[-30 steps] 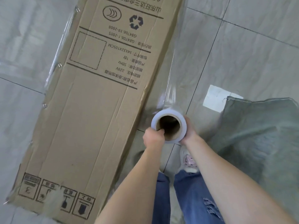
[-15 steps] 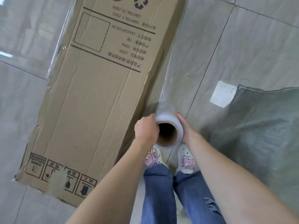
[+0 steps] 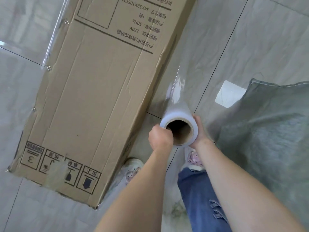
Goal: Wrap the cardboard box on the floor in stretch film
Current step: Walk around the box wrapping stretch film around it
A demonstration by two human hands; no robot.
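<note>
A long brown cardboard box printed with black markings is laid flat on the grey tiled floor. Just right of it, a white roll of clear stretch film on a cardboard core is gripped at its rim by the left hand and clasped by the right hand.

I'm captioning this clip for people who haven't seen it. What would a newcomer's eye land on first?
First the long cardboard box lying on the tiled floor, filling the left of the view with printed labels. Next the roll of stretch film at centre, held end-on between the left hand and right hand, clear film stretching from it along the box's right side. A grey cloth lies to the right.
</note>
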